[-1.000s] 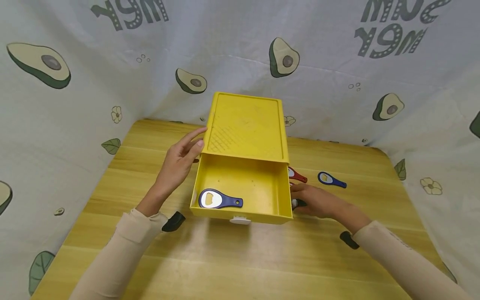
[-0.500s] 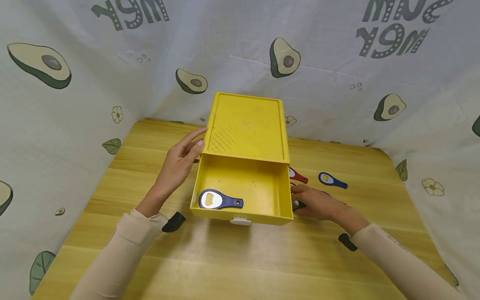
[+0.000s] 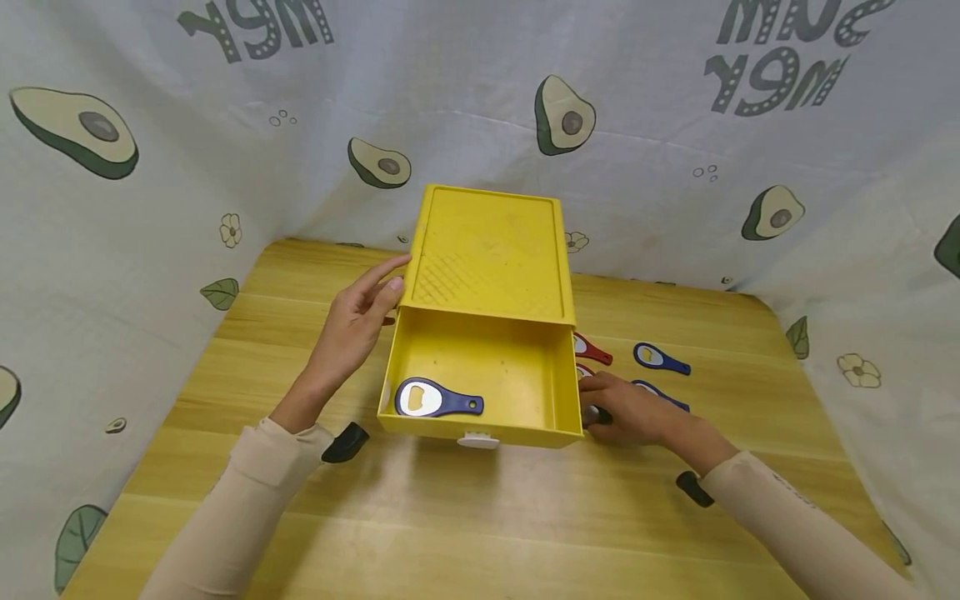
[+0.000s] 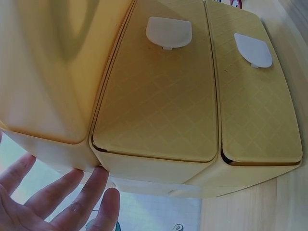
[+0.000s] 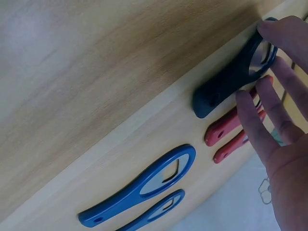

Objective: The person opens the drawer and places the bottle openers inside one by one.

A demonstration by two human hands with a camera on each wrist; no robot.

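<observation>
A yellow drawer unit (image 3: 491, 250) stands on the table with its top drawer (image 3: 517, 392) pulled out. Inside that drawer lies a navy bottle opener (image 3: 457, 404) with a white face. My left hand (image 3: 352, 325) rests its fingertips against the unit's left side, fingers mostly straight. To the right of the unit, my right hand (image 3: 630, 408) pinches a dark bottle opener (image 5: 226, 82) by its head end, between thumb and fingers. Two red bottle openers, the nearer one (image 5: 224, 126) and another (image 5: 233, 147), lie beside those fingers.
Two blue bottle openers, one larger in the wrist view (image 5: 144, 185) and one farther (image 5: 161, 209), lie on the wooden table (image 3: 480, 533) at right. Two lower drawers with white handles (image 4: 168, 32) are closed. A printed cloth (image 3: 465, 83) hangs behind the table.
My right hand has shifted slightly toward me, uncovering more of a blue bottle opener behind it. The left hand keeps its place against the unit.
</observation>
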